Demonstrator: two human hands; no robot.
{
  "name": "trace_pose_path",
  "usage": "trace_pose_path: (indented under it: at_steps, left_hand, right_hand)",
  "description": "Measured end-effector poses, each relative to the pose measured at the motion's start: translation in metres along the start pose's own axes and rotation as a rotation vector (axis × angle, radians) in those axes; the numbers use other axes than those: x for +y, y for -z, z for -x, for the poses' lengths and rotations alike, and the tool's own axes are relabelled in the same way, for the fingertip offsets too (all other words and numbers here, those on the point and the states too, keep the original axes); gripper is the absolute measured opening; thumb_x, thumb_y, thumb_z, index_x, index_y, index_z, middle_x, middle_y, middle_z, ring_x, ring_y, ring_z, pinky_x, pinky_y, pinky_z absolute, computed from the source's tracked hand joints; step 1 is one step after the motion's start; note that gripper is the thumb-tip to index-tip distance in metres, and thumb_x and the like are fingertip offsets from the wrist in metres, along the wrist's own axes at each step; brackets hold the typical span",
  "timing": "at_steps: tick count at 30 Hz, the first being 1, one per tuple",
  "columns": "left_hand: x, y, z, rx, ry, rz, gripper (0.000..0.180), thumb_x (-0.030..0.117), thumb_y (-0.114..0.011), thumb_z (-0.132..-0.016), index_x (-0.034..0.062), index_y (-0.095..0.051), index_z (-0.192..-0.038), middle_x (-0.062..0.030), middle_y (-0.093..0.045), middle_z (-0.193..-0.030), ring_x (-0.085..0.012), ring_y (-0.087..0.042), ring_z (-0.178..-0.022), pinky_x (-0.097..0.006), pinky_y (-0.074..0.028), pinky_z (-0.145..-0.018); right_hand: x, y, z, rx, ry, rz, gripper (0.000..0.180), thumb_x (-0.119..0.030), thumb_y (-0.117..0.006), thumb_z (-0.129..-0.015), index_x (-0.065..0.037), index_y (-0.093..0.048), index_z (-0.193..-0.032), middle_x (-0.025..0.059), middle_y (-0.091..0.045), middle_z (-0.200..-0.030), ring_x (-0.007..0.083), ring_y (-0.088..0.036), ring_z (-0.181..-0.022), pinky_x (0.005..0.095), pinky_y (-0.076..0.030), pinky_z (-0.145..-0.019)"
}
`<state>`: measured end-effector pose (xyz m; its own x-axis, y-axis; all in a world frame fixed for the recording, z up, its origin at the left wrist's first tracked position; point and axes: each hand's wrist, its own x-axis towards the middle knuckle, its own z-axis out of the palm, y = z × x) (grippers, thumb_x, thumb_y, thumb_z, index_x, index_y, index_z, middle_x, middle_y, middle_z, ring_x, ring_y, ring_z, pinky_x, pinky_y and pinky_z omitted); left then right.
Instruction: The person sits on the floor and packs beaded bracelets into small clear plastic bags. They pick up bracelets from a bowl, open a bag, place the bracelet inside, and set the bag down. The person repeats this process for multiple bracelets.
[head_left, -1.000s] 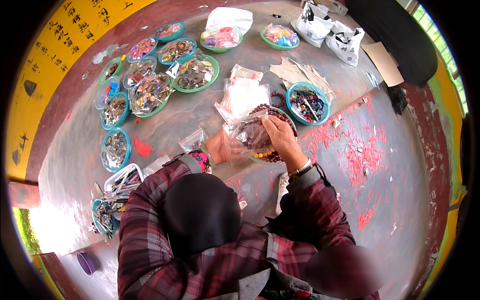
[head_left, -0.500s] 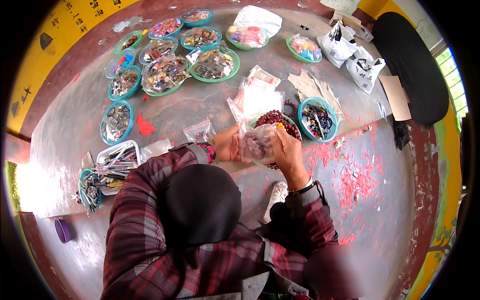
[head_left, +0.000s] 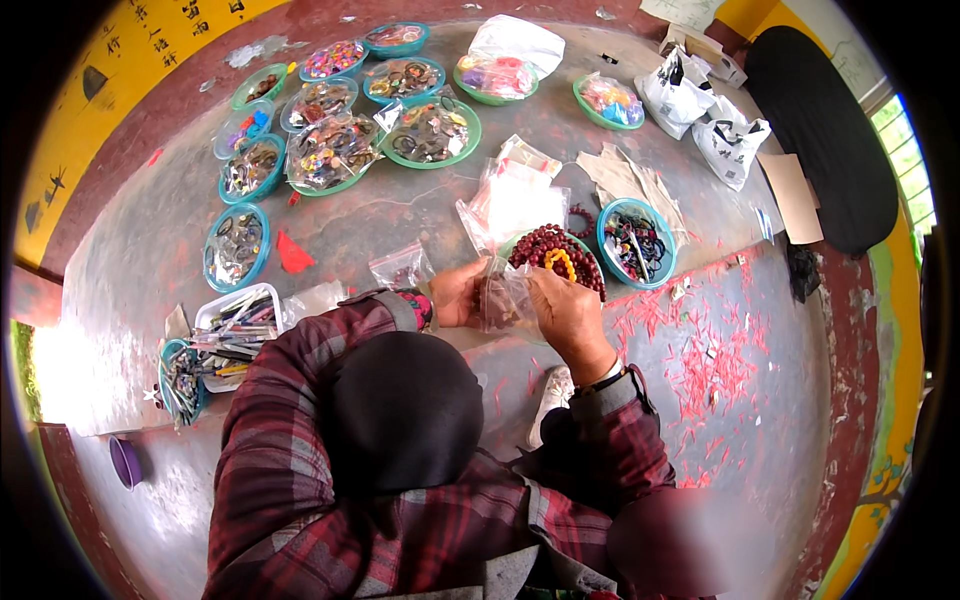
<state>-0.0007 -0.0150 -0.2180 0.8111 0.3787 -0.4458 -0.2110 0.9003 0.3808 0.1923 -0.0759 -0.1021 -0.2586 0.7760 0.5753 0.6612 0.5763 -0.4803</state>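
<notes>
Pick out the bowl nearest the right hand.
The green-rimmed bowl heaped with dark red beads: it's the only one the right hand overlaps in this view.

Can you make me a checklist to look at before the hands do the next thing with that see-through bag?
1. Both hands on the see-through bag: ok, left hand and right hand both grip it.
2. Bag properly sealed: cannot tell, fingers and shiny plastic hide its opening.
3. Beads close by: ok, dark red beads sit just beyond the hands.
4. Another small bag nearby: ok, a clear pouch lies left of the left hand.
5. Red scraps tidied up: not ok, they're scattered on the right.
</notes>
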Motion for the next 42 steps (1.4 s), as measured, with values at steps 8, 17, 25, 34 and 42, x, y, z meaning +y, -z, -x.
trace_pose_path:
  at_steps: [8,17,25,34,42]
  left_hand:
    - [-0.002,0.013,-0.001,0.038,-0.006,0.037,0.051,0.049,-0.041,-0.091,0.006,-0.05,-0.117,-0.0112,-0.057,-0.109,-0.0256,-0.057,-0.099,-0.045,-0.047,-0.086]
    - [-0.007,0.033,-0.006,0.169,-0.134,-0.246,0.022,0.021,-0.057,-0.088,0.0035,-0.055,-0.102,-0.0083,-0.062,-0.096,-0.0204,-0.061,-0.089,-0.037,-0.049,-0.082]
    - [0.001,0.016,-0.028,0.271,-0.148,-0.35,0.026,0.018,-0.057,-0.088,0.0037,-0.053,-0.109,-0.0078,-0.061,-0.101,-0.0184,-0.06,-0.093,-0.036,-0.048,-0.084]
    - [-0.003,0.026,-0.06,0.286,-0.116,-0.384,0.028,0.011,-0.054,-0.089,0.0004,-0.051,-0.115,-0.0103,-0.059,-0.106,-0.0199,-0.059,-0.096,-0.035,-0.047,-0.089]
    - [-0.002,0.035,-0.056,0.339,-0.14,-0.443,0.03,0.016,-0.055,-0.088,-0.0005,-0.051,-0.114,-0.0116,-0.059,-0.105,-0.0194,-0.059,-0.095,-0.031,-0.05,-0.082]
  right_hand:
    - [-0.001,0.007,0.0,0.089,-0.096,-0.068,0.012,-0.009,-0.059,-0.083,-0.003,-0.061,-0.092,0.014,-0.063,-0.077,0.0283,-0.063,-0.066,0.0331,-0.049,-0.056]
    - [0.032,0.042,0.004,0.445,-0.457,-0.209,0.012,-0.011,-0.053,-0.09,-0.001,-0.058,-0.084,0.005,-0.053,-0.062,0.0104,-0.048,-0.052,0.0257,-0.041,-0.05]
    - [0.028,0.078,-0.004,0.737,-0.595,-0.547,0.023,-0.017,-0.049,-0.093,-0.006,-0.056,-0.075,-0.0035,-0.044,-0.052,0.003,-0.035,-0.046,0.0202,-0.026,-0.042]
    - [0.032,0.074,-0.002,0.701,-0.671,-0.617,0.02,-0.017,-0.05,-0.093,-0.004,-0.06,-0.082,-0.0045,-0.044,-0.054,0.0032,-0.035,-0.046,0.02,-0.025,-0.042]
    - [0.039,0.069,0.001,0.631,-0.627,-0.735,0.023,-0.017,-0.05,-0.093,-0.004,-0.058,-0.076,-0.0049,-0.044,-0.055,0.0034,-0.035,-0.047,0.0206,-0.026,-0.043]
